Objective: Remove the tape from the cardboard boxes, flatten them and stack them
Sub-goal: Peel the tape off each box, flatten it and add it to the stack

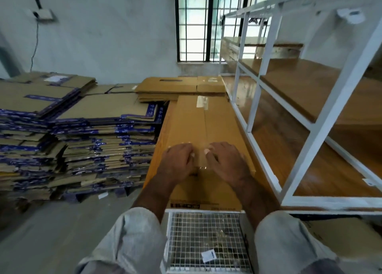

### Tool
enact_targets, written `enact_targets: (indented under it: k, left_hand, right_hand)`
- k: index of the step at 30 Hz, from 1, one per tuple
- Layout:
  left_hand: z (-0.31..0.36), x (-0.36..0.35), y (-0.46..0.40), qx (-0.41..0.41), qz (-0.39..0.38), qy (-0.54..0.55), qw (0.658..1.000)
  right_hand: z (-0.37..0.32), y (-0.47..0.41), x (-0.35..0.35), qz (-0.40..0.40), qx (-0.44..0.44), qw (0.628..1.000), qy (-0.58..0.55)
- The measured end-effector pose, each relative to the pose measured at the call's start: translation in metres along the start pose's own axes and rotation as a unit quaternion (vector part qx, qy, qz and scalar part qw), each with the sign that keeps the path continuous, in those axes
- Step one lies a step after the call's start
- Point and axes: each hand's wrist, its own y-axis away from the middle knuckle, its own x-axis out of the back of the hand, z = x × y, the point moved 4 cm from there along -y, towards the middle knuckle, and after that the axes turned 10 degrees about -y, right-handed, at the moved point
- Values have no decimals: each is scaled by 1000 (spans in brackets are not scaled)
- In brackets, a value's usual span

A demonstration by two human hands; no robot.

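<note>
My left hand (180,161) and right hand (225,163), fingers curled, pick at clear tape (201,160) along the centre seam of the long cardboard box (192,120) before me; it looks light, stiff, best gripped at its edges.

Long box (198,129) lies ahead, w/ both hands on its near end: left hand (179,162) left of centre seam, right hand (225,164) right. Flattened stack (82,133) on floor to left. Shelf rack (289,108) just right. Wire basket (206,240) below, btwn forearms. Window (198,23) behind.
</note>
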Motion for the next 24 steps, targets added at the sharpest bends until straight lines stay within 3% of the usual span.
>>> enact_targets:
  k: [12,19,24]
  left_hand:
    - [0,2,-5,-7,-42,-103,994]
    - [-3,-9,-9,-24,-36,-147,988]
    - [-5,-15,-8,-15,-33,-169,985]
  right_hand:
    - [9,-53,-21,-98,-30,988,115]
    - [18,-59,-23,-48,-54,994,86]
    - [25,-68,-23,-77,-69,993,57]
